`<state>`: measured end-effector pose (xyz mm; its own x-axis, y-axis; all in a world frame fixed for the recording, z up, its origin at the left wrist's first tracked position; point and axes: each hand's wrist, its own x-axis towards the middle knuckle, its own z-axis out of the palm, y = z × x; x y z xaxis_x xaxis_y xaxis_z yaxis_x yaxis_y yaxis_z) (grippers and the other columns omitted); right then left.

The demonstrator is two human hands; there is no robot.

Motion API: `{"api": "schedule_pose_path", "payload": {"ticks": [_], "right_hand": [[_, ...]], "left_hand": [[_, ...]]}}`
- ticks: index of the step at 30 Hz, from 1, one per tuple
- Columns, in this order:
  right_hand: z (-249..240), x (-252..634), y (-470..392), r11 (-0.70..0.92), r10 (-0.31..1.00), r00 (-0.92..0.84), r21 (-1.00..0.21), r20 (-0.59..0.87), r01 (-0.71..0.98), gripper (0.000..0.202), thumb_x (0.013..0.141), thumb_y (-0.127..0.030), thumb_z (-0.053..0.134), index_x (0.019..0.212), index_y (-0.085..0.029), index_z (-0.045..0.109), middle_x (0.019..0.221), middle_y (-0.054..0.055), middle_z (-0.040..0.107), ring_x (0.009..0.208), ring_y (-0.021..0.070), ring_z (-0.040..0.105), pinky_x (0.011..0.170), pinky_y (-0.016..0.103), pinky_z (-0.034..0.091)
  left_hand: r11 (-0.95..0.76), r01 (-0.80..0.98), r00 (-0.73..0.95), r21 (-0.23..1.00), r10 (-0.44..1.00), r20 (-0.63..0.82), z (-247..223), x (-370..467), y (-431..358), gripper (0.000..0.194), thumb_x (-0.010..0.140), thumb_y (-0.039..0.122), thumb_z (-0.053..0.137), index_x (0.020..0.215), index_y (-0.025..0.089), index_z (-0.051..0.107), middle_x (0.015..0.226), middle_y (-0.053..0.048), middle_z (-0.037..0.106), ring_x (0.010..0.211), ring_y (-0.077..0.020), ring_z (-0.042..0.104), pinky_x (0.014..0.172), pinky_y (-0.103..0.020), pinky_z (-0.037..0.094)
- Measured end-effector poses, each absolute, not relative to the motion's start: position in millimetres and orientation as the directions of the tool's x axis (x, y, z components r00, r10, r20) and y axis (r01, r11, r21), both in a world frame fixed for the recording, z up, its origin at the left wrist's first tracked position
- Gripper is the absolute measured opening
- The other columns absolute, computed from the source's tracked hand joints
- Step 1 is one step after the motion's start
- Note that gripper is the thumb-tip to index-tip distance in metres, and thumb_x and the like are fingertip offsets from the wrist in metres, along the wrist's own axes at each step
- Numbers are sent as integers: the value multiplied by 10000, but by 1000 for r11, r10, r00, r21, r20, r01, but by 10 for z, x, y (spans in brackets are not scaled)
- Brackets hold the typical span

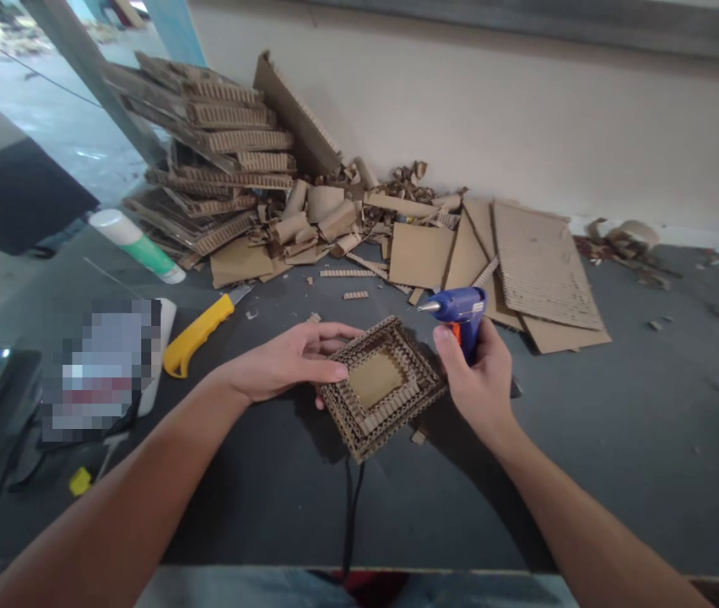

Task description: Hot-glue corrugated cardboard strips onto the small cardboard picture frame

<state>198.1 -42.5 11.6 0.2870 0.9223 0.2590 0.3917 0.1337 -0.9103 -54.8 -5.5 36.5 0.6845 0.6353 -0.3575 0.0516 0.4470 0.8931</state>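
In my left hand is a square piece of layered corrugated cardboard, gripped at its left corner with the thumb on top. Stepped strips with exposed flutes ring its flat tan centre, and it tilts above the dark table. My right hand is wrapped around the handle of a blue glue gun with an orange trigger. The gun's metal nozzle points left, above and apart from the cardboard's right side. Left of my left hand lies a yellow-handled cutter, its blade partly showing.
Stacked corrugated panels rise at the back left. Curled cardboard scraps and flat sheets lie along the wall. A white-and-green tube and a pixelated item are on the left. A black cord runs over the table's front edge.
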Motion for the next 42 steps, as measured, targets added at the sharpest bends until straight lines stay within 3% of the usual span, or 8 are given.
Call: {"api": "schedule_pose_path", "payload": {"ticks": [8,22,30,36,42], "right_hand": [[67,1912,-445,159,920,283,-917,272,366,231,868,-414,648,822,-206,558,677,-45,504,609,115,435,561,256,377],[45,1902,-459,169,910,288,-900,299,402,227,851,-391,669,806,-213,536,659,-55,490,603,115,426,568,258,384],[34,1915,-470,178,910,280,-897,306,405,215,848,-380,676,828,-212,544,671,-55,498,615,119,438,583,264,393],[38,1901,-468,165,913,285,-903,292,396,220,840,-382,683,826,-213,542,668,-54,504,612,118,439,579,264,392],[31,1910,-461,146,912,303,-909,276,389,234,837,-403,684,824,-218,541,670,-49,511,615,126,450,580,270,401]], "left_hand": [[418,106,611,902,689,-390,327,-528,-25,655,791,275,799,1361,85,537,947,-107,743,631,-114,637,486,-190,545],[438,151,571,886,693,-440,354,-499,-22,582,776,250,800,1299,98,595,914,-83,749,628,-107,630,479,-171,525],[425,149,579,893,694,-427,345,-500,-24,567,790,296,794,1291,101,615,952,-88,736,636,-93,613,495,-161,518],[403,124,623,907,680,-387,339,-532,-31,490,842,405,742,1232,118,670,957,-108,737,712,-140,661,560,-197,554],[388,154,580,909,709,-401,378,-484,-50,418,823,378,761,1147,127,677,832,-48,705,624,-110,620,512,-185,530]]}}
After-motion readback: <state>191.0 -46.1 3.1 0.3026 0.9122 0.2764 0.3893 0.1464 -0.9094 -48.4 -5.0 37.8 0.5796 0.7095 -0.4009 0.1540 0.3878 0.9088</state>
